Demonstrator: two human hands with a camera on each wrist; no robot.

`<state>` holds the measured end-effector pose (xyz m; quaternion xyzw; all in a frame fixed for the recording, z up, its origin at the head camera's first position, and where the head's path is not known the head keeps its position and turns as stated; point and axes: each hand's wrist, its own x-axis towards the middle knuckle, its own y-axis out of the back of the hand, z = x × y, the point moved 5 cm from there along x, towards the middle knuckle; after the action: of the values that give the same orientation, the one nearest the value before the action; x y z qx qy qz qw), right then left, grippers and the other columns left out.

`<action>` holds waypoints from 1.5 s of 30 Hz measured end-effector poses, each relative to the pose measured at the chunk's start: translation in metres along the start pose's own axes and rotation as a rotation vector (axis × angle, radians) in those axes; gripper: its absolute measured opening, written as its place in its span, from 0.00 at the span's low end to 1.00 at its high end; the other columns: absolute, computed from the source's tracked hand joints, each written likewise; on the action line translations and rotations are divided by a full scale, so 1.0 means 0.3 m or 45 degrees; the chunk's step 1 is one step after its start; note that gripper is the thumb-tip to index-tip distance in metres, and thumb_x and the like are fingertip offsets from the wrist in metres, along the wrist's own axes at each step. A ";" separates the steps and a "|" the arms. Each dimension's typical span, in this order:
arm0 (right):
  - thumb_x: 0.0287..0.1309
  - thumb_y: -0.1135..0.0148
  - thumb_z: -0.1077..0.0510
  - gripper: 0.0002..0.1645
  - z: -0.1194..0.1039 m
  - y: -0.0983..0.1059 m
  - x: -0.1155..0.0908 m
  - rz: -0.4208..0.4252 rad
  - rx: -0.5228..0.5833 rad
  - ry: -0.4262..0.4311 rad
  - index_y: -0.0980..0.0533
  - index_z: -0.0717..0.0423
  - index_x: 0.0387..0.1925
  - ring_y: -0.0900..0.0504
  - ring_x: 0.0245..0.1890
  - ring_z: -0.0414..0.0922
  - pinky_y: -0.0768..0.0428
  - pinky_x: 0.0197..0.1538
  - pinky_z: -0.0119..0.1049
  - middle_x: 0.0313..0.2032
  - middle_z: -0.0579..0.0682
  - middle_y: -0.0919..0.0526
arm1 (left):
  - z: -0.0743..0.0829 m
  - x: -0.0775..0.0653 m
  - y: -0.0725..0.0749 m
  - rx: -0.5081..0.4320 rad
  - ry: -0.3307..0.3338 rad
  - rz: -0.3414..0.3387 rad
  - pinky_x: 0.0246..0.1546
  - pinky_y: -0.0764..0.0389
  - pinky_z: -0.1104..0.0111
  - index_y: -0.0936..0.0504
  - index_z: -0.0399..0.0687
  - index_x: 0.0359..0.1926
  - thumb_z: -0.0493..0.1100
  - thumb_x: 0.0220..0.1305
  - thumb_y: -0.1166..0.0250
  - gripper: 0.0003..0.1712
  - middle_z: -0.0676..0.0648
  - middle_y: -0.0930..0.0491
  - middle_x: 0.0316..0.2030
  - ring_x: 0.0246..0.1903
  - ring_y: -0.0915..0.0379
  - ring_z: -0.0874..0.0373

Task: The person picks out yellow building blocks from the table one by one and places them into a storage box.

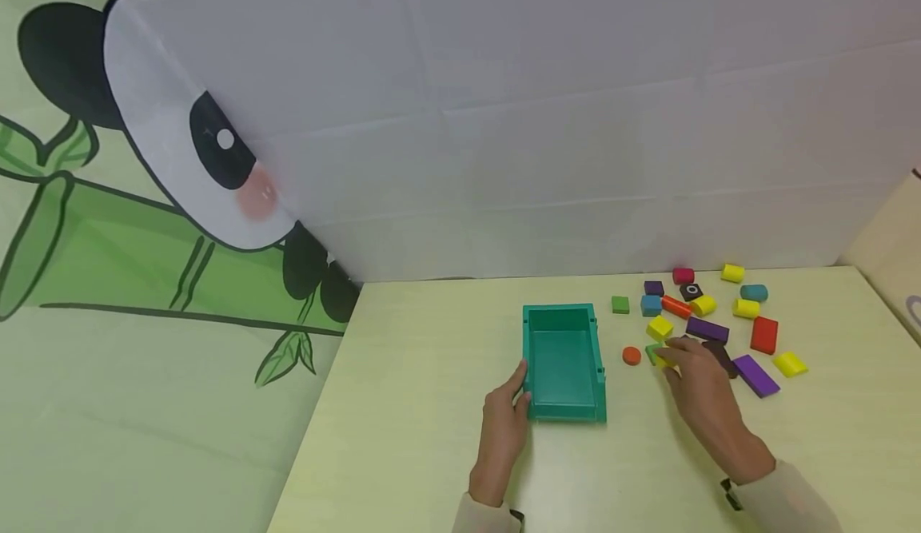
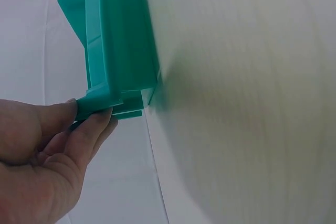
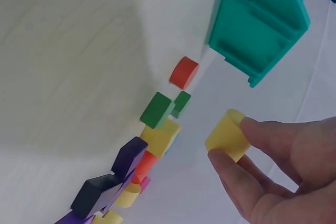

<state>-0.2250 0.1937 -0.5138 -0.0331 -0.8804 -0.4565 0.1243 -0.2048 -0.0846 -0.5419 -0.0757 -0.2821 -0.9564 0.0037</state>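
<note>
A teal plastic bin (image 1: pixel 565 369) stands on the table, its inside bare. My left hand (image 1: pixel 502 427) holds the bin's left side wall near the front corner; in the left wrist view, thumb and fingers pinch the rim. My right hand (image 1: pixel 703 393) is over the near-left part of a spread of coloured blocks. Between its thumb and fingers it pinches a yellow cylinder block (image 3: pixel 227 134), held above the table. Close by lie a green block (image 3: pixel 157 110), an orange-red round block (image 1: pixel 631 355) and a yellow block (image 1: pixel 659 328).
More blocks lie to the right and behind: purple (image 1: pixel 755 375), red (image 1: pixel 764 335), dark (image 1: pixel 719 357), yellow (image 1: pixel 791 363) and teal (image 1: pixel 754 292). A small green block (image 1: pixel 620 304) sits between bin and pile. A white cloth wall (image 1: pixel 504 197) borders the table's back.
</note>
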 end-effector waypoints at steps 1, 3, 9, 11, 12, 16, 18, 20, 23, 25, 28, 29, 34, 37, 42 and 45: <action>0.43 0.34 0.73 0.21 -0.007 0.000 0.000 0.004 0.003 0.006 0.23 0.63 0.44 0.31 0.49 0.60 0.27 0.49 0.62 0.47 0.62 0.27 | 0.001 0.000 0.001 -0.002 0.000 0.001 0.55 0.31 0.59 0.39 0.48 0.64 0.31 0.62 0.44 0.30 0.45 0.36 0.60 0.56 0.41 0.59; 0.43 0.34 0.72 0.21 -0.020 0.000 0.002 0.006 0.006 0.017 0.23 0.62 0.44 0.31 0.48 0.60 0.27 0.49 0.62 0.47 0.61 0.27 | 0.002 0.000 0.001 -0.005 -0.002 0.003 0.55 0.31 0.59 0.39 0.47 0.64 0.31 0.61 0.44 0.30 0.45 0.36 0.60 0.56 0.41 0.59; 0.43 0.34 0.73 0.22 -0.057 -0.005 0.007 0.009 0.017 0.048 0.23 0.61 0.44 0.32 0.50 0.59 0.27 0.49 0.61 0.47 0.60 0.26 | 0.002 -0.001 0.001 0.004 -0.001 0.004 0.55 0.31 0.59 0.39 0.46 0.64 0.31 0.61 0.44 0.30 0.46 0.36 0.60 0.56 0.41 0.59; 0.43 0.34 0.72 0.22 -0.073 -0.006 0.008 0.015 0.027 0.062 0.22 0.60 0.44 0.31 0.49 0.59 0.26 0.49 0.60 0.47 0.60 0.26 | 0.002 -0.001 -0.001 0.003 -0.005 0.005 0.55 0.31 0.59 0.39 0.45 0.63 0.31 0.61 0.44 0.29 0.46 0.36 0.60 0.56 0.41 0.59; 0.43 0.34 0.72 0.21 -0.082 -0.007 0.009 0.019 0.029 0.071 0.22 0.60 0.44 0.31 0.49 0.59 0.25 0.48 0.60 0.47 0.60 0.26 | 0.002 -0.001 0.000 0.003 -0.008 0.005 0.56 0.31 0.59 0.39 0.45 0.63 0.31 0.61 0.44 0.29 0.46 0.36 0.60 0.56 0.41 0.59; 0.44 0.34 0.71 0.21 -0.123 -0.008 0.011 0.020 0.045 0.097 0.23 0.59 0.44 0.30 0.49 0.58 0.25 0.48 0.59 0.47 0.58 0.26 | 0.004 0.000 0.001 0.005 -0.012 0.009 0.56 0.31 0.59 0.38 0.44 0.63 0.31 0.61 0.44 0.29 0.46 0.36 0.60 0.56 0.41 0.59; 0.44 0.34 0.71 0.21 -0.142 -0.011 0.013 0.017 0.051 0.108 0.23 0.59 0.44 0.30 0.50 0.58 0.24 0.48 0.58 0.48 0.58 0.26 | 0.006 0.000 0.002 0.006 -0.009 0.011 0.56 0.31 0.60 0.38 0.45 0.63 0.31 0.61 0.44 0.29 0.47 0.36 0.60 0.56 0.41 0.59; 0.45 0.34 0.70 0.21 -0.160 -0.015 0.013 0.018 0.057 0.121 0.22 0.57 0.45 0.30 0.50 0.56 0.23 0.47 0.56 0.48 0.57 0.26 | 0.007 -0.001 0.003 0.010 -0.006 0.013 0.56 0.31 0.60 0.39 0.46 0.63 0.31 0.61 0.43 0.29 0.46 0.36 0.60 0.56 0.41 0.59; 0.45 0.34 0.70 0.21 -0.185 -0.024 0.012 0.021 0.075 0.139 0.22 0.56 0.45 0.29 0.49 0.55 0.22 0.46 0.53 0.48 0.55 0.26 | 0.008 -0.003 0.005 0.014 0.000 0.015 0.55 0.31 0.59 0.39 0.48 0.63 0.31 0.61 0.43 0.30 0.45 0.35 0.60 0.56 0.41 0.59; 0.45 0.34 0.69 0.21 -0.201 -0.030 0.011 0.020 0.083 0.150 0.22 0.55 0.45 0.29 0.49 0.54 0.21 0.46 0.52 0.48 0.54 0.26 | 0.008 -0.003 0.006 0.016 0.008 0.015 0.55 0.31 0.59 0.39 0.50 0.63 0.32 0.61 0.43 0.30 0.45 0.35 0.60 0.56 0.40 0.59; 0.45 0.33 0.69 0.22 -0.224 -0.040 0.009 0.017 0.098 0.170 0.22 0.55 0.45 0.29 0.49 0.53 0.21 0.46 0.51 0.48 0.54 0.26 | 0.007 -0.003 0.007 0.019 0.016 0.015 0.55 0.31 0.59 0.39 0.50 0.63 0.32 0.61 0.43 0.30 0.46 0.35 0.60 0.56 0.41 0.59; 0.45 0.33 0.69 0.22 -0.232 -0.043 0.008 0.017 0.102 0.178 0.22 0.55 0.45 0.29 0.49 0.53 0.21 0.46 0.50 0.48 0.53 0.26 | 0.007 -0.003 0.007 0.018 0.017 0.015 0.55 0.31 0.59 0.39 0.50 0.63 0.32 0.61 0.43 0.30 0.46 0.35 0.60 0.56 0.41 0.59; 0.43 0.32 0.70 0.22 -0.274 -0.062 0.010 0.022 0.123 0.218 0.21 0.54 0.44 0.29 0.49 0.51 0.21 0.46 0.48 0.48 0.52 0.26 | 0.009 0.001 0.010 0.016 0.003 0.015 0.55 0.31 0.60 0.38 0.47 0.63 0.31 0.61 0.43 0.29 0.47 0.36 0.60 0.56 0.41 0.59; 0.42 0.32 0.70 0.22 -0.299 -0.076 0.010 0.022 0.125 0.253 0.21 0.54 0.43 0.29 0.49 0.50 0.21 0.46 0.47 0.48 0.51 0.26 | 0.008 0.004 0.013 0.011 0.000 0.014 0.55 0.31 0.60 0.38 0.46 0.63 0.32 0.61 0.43 0.29 0.47 0.36 0.60 0.56 0.41 0.59; 0.40 0.31 0.70 0.22 -0.338 -0.099 0.007 0.031 0.130 0.334 0.20 0.55 0.42 0.29 0.49 0.49 0.21 0.46 0.45 0.47 0.51 0.25 | 0.005 0.002 0.015 0.001 -0.001 0.006 0.55 0.31 0.59 0.38 0.46 0.63 0.32 0.61 0.44 0.29 0.46 0.36 0.60 0.56 0.41 0.59; 0.39 0.30 0.71 0.22 -0.355 -0.117 0.005 0.039 0.138 0.377 0.20 0.55 0.40 0.28 0.48 0.48 0.21 0.47 0.45 0.46 0.51 0.24 | 0.005 -0.004 0.017 0.002 -0.014 0.010 0.54 0.31 0.59 0.38 0.45 0.63 0.31 0.61 0.43 0.29 0.45 0.35 0.59 0.56 0.40 0.58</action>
<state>-0.2126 0.0867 -0.4826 0.0277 -0.8752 -0.4062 0.2613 -0.2032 -0.0880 -0.5383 -0.0819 -0.2827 -0.9557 0.0060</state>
